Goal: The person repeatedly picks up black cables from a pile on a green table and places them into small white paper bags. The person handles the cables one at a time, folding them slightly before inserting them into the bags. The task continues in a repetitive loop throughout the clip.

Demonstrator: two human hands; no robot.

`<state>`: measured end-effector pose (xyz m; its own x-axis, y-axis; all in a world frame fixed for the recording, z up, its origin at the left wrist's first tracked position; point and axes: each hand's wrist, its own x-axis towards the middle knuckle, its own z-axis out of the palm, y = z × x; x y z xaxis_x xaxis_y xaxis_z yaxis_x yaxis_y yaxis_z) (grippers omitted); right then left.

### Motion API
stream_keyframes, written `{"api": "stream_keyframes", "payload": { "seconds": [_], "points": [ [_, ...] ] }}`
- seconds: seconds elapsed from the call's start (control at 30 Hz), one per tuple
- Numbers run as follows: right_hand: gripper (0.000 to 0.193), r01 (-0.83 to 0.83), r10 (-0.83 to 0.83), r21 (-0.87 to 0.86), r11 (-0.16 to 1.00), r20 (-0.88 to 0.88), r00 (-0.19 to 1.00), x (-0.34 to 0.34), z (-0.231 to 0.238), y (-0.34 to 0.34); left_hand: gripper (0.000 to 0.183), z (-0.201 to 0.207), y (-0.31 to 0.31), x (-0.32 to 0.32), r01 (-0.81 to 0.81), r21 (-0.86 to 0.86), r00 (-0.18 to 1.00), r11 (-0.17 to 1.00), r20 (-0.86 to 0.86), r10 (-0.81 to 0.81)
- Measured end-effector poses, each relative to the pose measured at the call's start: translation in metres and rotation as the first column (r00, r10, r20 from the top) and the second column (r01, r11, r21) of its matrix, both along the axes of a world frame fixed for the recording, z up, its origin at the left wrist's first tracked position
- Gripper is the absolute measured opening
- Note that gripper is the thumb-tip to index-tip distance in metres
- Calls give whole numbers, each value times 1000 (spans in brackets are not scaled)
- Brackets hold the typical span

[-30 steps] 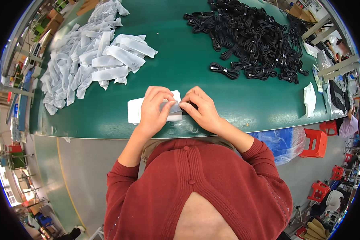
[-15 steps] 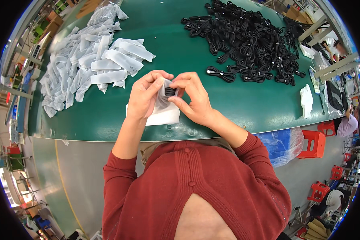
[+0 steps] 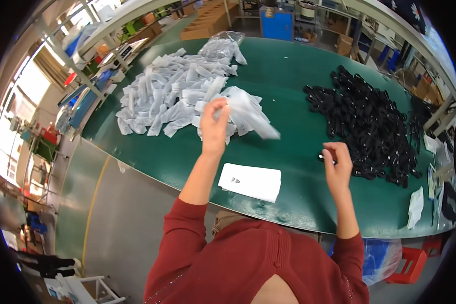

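At the near edge of a heap of filled, frosted white pouches [image 3: 159, 93], my left hand [image 3: 214, 129] has thumb and fingers pinched on one end of a translucent pouch [image 3: 253, 119], smeared by motion. Its far end hangs to the right over the green table. My right hand [image 3: 338, 164] is curled at the near left side of a pile of coiled black cables [image 3: 372, 126]. A small dark coiled cable [image 3: 322, 157] with a pale tie shows at its fingertips, mostly hidden by the hand. Between my forearms lies a stack of flat white pouches [image 3: 251, 181] with a small dark printed mark.
The green table [image 3: 283, 147] has a curved front edge close to my body. A crumpled white wrapper [image 3: 415, 207] lies at its right end. Below that end are a red stool [image 3: 408, 264] and a blue plastic-wrapped bundle [image 3: 380, 258]. Cardboard boxes [image 3: 207, 23] stand beyond the table.
My hands were together at the front, holding a pouch with a black cable inside. They have parted, left to the pouch heap, right to the cables. The view has turned and shows more beyond the table.
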<state>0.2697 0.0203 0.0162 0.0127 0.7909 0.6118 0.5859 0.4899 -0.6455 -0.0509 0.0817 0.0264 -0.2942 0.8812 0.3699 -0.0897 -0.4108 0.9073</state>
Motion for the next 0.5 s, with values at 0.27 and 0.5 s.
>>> {"api": "stream_keyframes", "payload": {
  "seconds": [0.27,0.5],
  "points": [
    [37,310,-199,-51,949,665,719,63,-72,-11,24,-64,-82,38,407,-39,599,913,-743,-299],
    [23,195,-203,80,978,612,764,42,-73,-22,12,-94,-96,62,419,5,497,908,-838,-225]
  ]
}}
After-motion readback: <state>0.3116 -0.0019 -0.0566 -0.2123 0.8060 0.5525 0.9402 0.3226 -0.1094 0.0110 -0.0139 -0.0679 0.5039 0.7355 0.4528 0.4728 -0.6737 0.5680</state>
